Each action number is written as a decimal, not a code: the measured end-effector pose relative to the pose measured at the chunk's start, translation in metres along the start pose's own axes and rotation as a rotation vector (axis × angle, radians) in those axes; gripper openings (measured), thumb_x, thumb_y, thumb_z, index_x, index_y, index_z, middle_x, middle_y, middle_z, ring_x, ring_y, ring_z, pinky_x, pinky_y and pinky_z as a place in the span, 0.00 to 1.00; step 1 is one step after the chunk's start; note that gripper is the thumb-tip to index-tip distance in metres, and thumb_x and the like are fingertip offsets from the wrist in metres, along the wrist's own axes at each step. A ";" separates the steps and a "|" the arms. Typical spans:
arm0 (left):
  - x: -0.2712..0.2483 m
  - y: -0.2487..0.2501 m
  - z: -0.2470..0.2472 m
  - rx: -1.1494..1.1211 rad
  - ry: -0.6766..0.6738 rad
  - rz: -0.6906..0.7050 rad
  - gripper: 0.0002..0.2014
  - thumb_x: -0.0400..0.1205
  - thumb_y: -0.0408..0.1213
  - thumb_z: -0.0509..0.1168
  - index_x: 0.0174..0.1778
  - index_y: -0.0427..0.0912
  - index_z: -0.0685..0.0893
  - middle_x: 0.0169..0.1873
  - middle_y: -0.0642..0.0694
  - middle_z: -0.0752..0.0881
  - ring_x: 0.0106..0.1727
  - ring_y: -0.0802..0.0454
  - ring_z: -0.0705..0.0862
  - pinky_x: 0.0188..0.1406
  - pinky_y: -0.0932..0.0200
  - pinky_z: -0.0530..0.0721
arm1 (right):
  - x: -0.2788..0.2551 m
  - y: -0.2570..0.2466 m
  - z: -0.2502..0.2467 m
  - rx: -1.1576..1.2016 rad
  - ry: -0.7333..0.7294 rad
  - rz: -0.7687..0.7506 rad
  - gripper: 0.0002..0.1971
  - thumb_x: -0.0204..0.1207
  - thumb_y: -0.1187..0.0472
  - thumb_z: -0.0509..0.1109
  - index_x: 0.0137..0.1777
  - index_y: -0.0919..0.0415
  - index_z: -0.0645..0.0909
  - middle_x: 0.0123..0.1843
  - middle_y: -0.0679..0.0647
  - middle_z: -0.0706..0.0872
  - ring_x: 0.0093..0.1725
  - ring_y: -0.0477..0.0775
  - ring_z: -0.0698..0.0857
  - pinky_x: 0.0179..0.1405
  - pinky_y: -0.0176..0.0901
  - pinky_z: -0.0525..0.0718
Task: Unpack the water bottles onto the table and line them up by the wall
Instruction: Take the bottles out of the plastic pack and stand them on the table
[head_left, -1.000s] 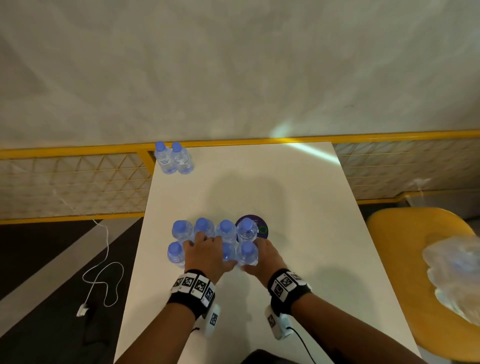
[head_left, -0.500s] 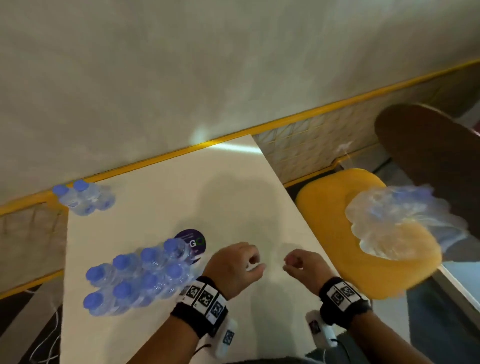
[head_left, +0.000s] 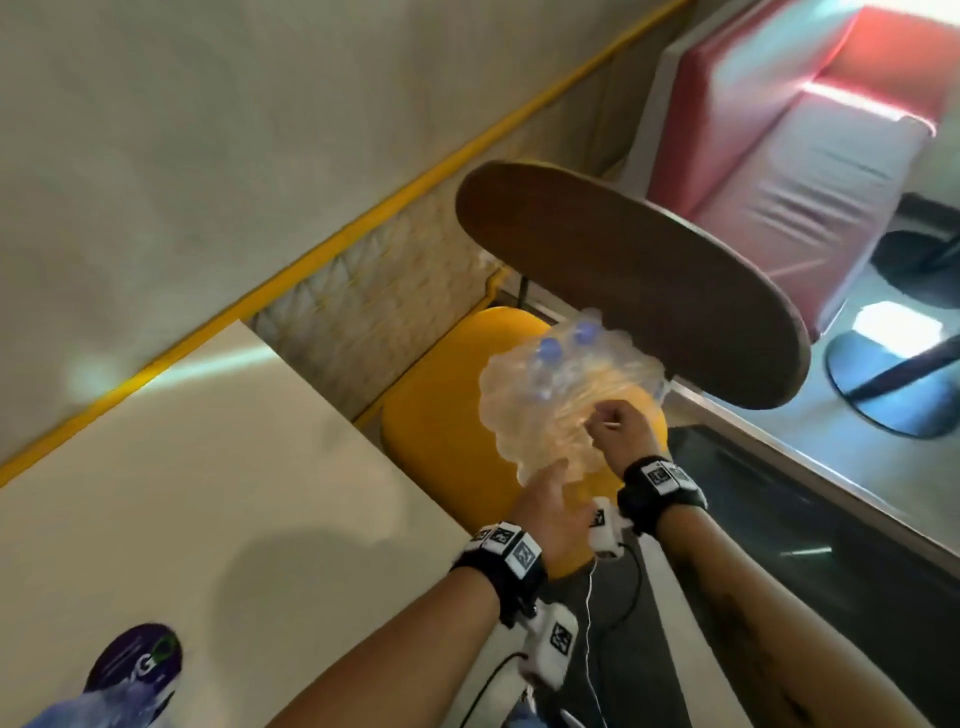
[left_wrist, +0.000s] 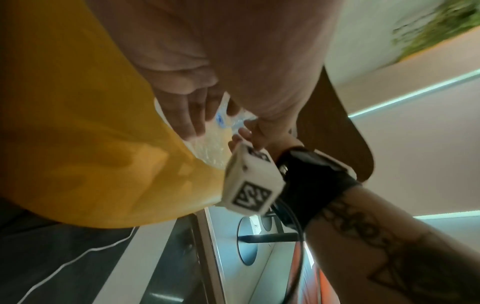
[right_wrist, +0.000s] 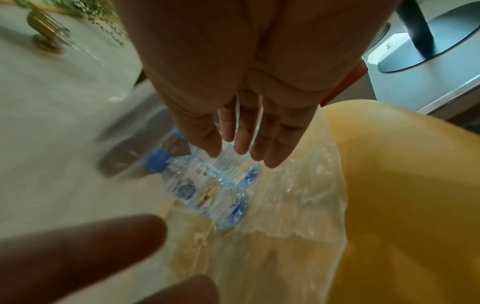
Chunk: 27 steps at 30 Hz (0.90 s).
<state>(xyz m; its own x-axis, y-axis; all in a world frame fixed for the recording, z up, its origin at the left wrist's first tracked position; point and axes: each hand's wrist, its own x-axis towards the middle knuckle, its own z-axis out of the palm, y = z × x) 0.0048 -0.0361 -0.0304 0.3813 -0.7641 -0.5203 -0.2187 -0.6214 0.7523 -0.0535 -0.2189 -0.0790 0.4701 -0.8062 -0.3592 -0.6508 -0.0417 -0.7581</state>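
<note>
A crumpled clear plastic wrap (head_left: 535, 415) with blue-capped water bottles (head_left: 550, 345) in it lies on a yellow chair (head_left: 441, 426) to the right of the white table (head_left: 208, 467). My left hand (head_left: 548, 493) reaches to the wrap's near edge, its straight fingers (left_wrist: 189, 117) touching the plastic. My right hand (head_left: 615, 431) hovers over the wrap's right side. Its fingers (right_wrist: 246, 144) point down, loosely straight, at a bottle (right_wrist: 205, 185) lying on its side in the wrap (right_wrist: 285, 205). Neither hand holds anything. More bottles (head_left: 93, 706) show blurred at the table's near left corner.
A purple round sticker (head_left: 137, 660) lies on the table by the blurred bottles. A dark brown round tabletop (head_left: 649, 291) overhangs the chair's far side. A red sofa (head_left: 805, 130) stands beyond it. A yellow rail (head_left: 311, 260) runs along the wall.
My view has swung right, from the table to the chair. Both hands left the group of bottles on the table and moved over to the wrapped pack on the chair.
</note>
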 end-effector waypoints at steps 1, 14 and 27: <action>0.017 0.006 0.006 -0.048 0.021 -0.041 0.40 0.85 0.50 0.67 0.91 0.51 0.57 0.87 0.46 0.68 0.81 0.43 0.77 0.73 0.47 0.82 | 0.010 -0.005 -0.004 -0.067 -0.020 -0.003 0.09 0.69 0.50 0.75 0.43 0.51 0.80 0.41 0.50 0.88 0.41 0.54 0.89 0.42 0.52 0.89; 0.104 0.048 -0.046 0.477 -0.063 -0.115 0.36 0.83 0.58 0.66 0.87 0.51 0.68 0.75 0.42 0.79 0.66 0.36 0.83 0.65 0.48 0.82 | 0.059 -0.046 -0.029 -0.420 -0.367 0.127 0.41 0.83 0.65 0.66 0.79 0.32 0.44 0.54 0.63 0.86 0.32 0.60 0.89 0.20 0.44 0.86; 0.116 0.030 -0.045 0.467 0.019 -0.083 0.28 0.88 0.44 0.64 0.86 0.54 0.66 0.78 0.39 0.79 0.64 0.34 0.84 0.68 0.41 0.85 | 0.061 -0.016 -0.004 -0.315 -0.174 0.049 0.30 0.74 0.45 0.76 0.74 0.51 0.73 0.61 0.52 0.84 0.55 0.56 0.83 0.45 0.46 0.81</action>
<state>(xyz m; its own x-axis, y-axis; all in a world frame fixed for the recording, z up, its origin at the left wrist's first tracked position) 0.0831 -0.1355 -0.0499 0.4299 -0.7077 -0.5607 -0.5655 -0.6952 0.4438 -0.0171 -0.2699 -0.0867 0.5104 -0.7001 -0.4993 -0.8142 -0.2065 -0.5426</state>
